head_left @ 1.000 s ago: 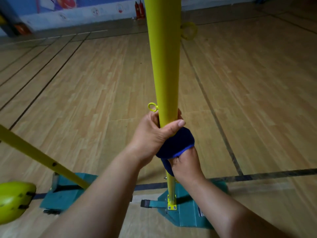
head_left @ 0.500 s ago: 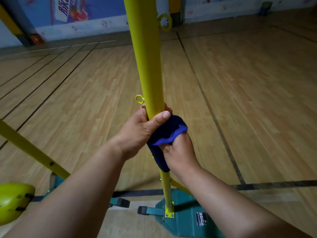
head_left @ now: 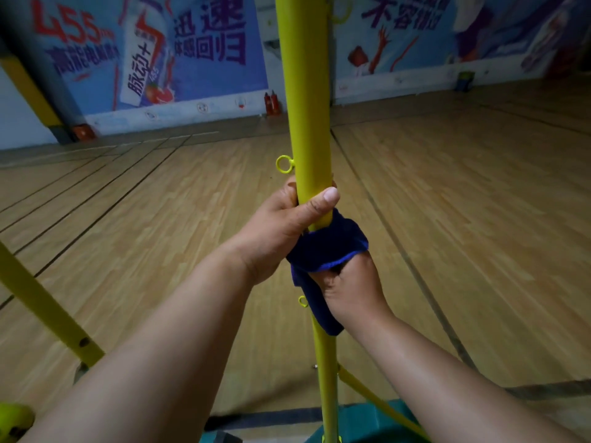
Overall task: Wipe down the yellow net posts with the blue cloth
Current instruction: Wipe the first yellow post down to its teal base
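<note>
Cloth [head_left: 326, 247] wraps post [head_left: 303, 91] between gripping hands, left [head_left: 281, 228] above right [head_left: 351, 289].

dim, blurred wide-angle edges

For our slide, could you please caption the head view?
Left hand steadies the upright yellow net post while the right hand wraps the dark blue cloth around it.

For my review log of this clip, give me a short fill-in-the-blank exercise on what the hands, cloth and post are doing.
1. The left hand grips the bare yellow ____ directly.
2. The right hand presses a ____ cloth round the post.
3. The cloth sits just ____ the left hand.
4. A small yellow ____ sticks out of the post above the left hand.

Missing words: post; blue; below; ring
</note>
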